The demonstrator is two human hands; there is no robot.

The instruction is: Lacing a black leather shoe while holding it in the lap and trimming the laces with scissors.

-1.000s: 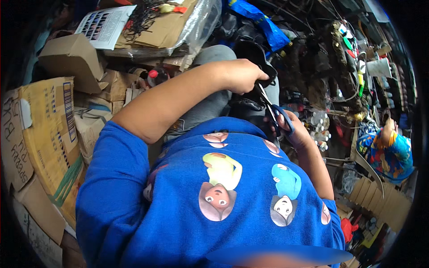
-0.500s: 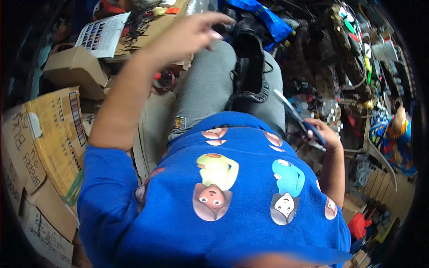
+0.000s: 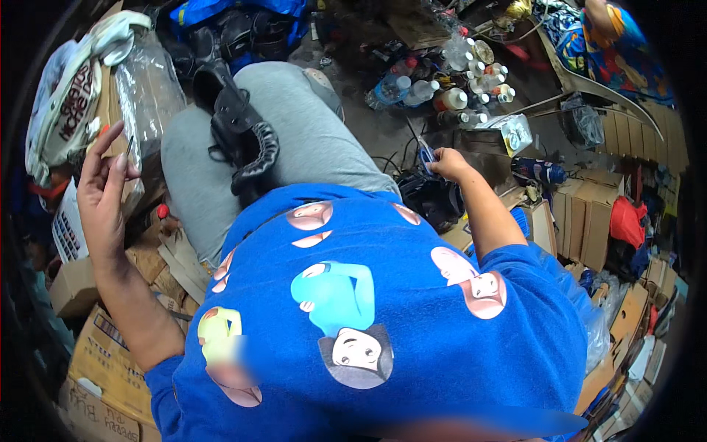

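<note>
A black shoe (image 3: pixel 224 103) with a gathered edge lies across my grey-trousered thighs, apart from both hands. My left hand (image 3: pixel 103 195) is raised at the left, beside my knee. Its thumb and a finger close on a thin dark needle-like rod (image 3: pixel 130 145), while another finger points up. Out to the right, low over the floor, my right hand (image 3: pixel 448 163) is wrapped round blue-handled scissors (image 3: pixel 426 155). Their narrow blade points up and away from me. Part of the handle is hidden by my fingers.
Several plastic bottles (image 3: pixel 453 97) stand on the floor ahead to the right, near a metal can (image 3: pixel 508 134). Cardboard boxes (image 3: pixel 114 361) are stacked at the left, others (image 3: pixel 585 214) at the right. Another person's arm (image 3: pixel 604 18) shows at the far right.
My view and body have turned to the right. My left hand has moved off from above the shoe to the left; my right hand has reached outward with the scissors. The shoe stays on my lap.
</note>
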